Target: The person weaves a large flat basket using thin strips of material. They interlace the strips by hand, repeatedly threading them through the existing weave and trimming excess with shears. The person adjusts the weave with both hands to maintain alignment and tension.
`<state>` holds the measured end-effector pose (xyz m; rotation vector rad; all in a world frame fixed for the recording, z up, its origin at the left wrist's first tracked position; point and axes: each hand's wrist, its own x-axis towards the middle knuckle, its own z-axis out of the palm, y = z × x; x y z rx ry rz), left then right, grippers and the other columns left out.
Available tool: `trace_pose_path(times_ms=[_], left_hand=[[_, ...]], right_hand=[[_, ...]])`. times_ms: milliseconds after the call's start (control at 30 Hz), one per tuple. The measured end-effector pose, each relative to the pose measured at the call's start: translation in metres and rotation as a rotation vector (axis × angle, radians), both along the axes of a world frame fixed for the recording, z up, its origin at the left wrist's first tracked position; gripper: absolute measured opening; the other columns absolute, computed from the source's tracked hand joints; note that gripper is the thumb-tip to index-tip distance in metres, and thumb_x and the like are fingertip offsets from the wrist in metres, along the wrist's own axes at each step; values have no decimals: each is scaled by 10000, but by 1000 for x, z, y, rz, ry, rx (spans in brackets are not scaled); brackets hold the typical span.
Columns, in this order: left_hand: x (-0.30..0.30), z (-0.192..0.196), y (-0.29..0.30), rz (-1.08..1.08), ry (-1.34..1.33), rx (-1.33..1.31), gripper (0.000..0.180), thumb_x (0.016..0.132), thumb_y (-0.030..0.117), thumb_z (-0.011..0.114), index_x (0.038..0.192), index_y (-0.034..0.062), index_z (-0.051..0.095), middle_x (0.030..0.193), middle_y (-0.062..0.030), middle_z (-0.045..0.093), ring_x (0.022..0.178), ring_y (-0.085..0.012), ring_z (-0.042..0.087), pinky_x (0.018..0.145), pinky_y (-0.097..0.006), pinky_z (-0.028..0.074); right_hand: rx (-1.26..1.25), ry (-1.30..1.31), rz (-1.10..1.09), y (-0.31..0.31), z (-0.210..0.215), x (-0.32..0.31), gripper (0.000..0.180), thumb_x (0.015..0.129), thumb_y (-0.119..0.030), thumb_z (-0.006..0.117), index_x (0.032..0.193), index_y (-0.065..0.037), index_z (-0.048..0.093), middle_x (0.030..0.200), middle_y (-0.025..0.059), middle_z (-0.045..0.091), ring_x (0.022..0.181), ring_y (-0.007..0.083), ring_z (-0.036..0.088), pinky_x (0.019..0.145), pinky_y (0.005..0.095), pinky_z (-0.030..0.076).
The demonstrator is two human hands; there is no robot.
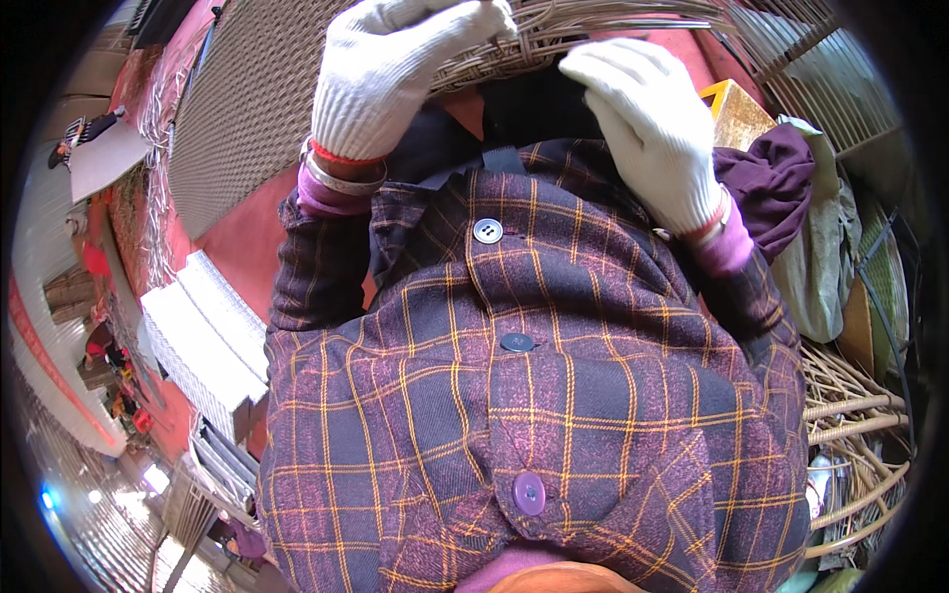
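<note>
At the top edge lies a piece of woven wicker (534,46), brownish-grey, with loose strands running out to the right. My left hand (381,74), in a white knitted glove, reaches over its left side. The fingers of that hand are pinched together at the weave, and what they grip is too small to tell. On the other side, my right hand (652,128), gloved the same way, bends down with its fingers pressed together beside the wicker's near edge. Its fingertips hide whatever is between them. The far part of the wicker is cut off by the frame.
A large woven panel (257,109) stands at the left. White stacked sheets (203,326) lie below it on the red floor. To the right are a yellow-edged box (736,114), a purple cloth (776,183), a pale sack (816,272) and a cane basket (855,435).
</note>
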<state>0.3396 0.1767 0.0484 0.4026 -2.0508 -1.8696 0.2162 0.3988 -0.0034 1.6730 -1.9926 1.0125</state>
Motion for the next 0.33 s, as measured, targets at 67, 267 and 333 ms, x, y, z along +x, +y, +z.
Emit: trace_pose_path(times_ms=[67,267,333], left_hand=[[0,-7,-2,31,79,11,147,1002,88,764,1076,-36,789,956,-51,784,859,-122,710,817,-261,572],[10,-19,-11,27,52,-251,248,988,252,832,1093,28,850,968,-46,812,876,-126,736,807,-273,588],[18,-20,-11,21,56,-267,260,994,251,841,1101,15,853,985,-32,811,913,-94,717,825,-247,575]], right_hand=[[-7,48,-41,-10,-9,-10,299,919,-25,761,1212,-78,792,1209,104,786,1142,323,731,1015,414,559],[107,1,-180,-18,-23,-15,233,954,-119,761,1185,-102,788,1158,70,781,1107,329,716,966,415,548],[108,-40,-189,-19,-25,-16,241,953,-119,761,1192,-102,786,1164,70,780,1126,330,712,978,414,544]])
